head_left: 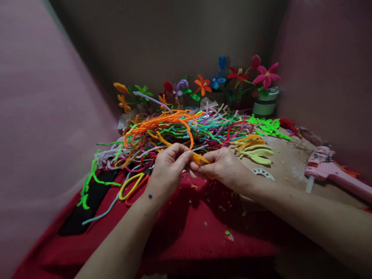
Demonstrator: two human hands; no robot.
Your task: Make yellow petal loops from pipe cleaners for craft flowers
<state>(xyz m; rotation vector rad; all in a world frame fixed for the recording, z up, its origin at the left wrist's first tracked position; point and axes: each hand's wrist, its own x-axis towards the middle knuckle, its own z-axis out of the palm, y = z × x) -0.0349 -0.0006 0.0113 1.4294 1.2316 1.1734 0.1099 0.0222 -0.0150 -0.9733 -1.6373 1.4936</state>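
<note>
Between my two hands is a yellow-orange pipe cleaner piece (200,159), folded or bunched so that its exact shape is hard to make out. My left hand (173,161) pinches its left end between thumb and fingers. At its other end, my right hand (222,164) is closed on it too. Right behind the hands lies a big heap of loose pipe cleaners (174,130) in many colours, with orange ones (162,121) on top. Pale yellow petal shapes (257,153) rest on cardboard to the right of my right hand.
Scissors with yellow and orange handles (130,190) and a black phone (84,209) lie left on the red cloth (186,236). A pink glue gun (334,172) rests on the cardboard (286,159) at right. Green pieces (269,127), pipe-cleaner flowers (202,84) and a green pot (265,102) stand behind.
</note>
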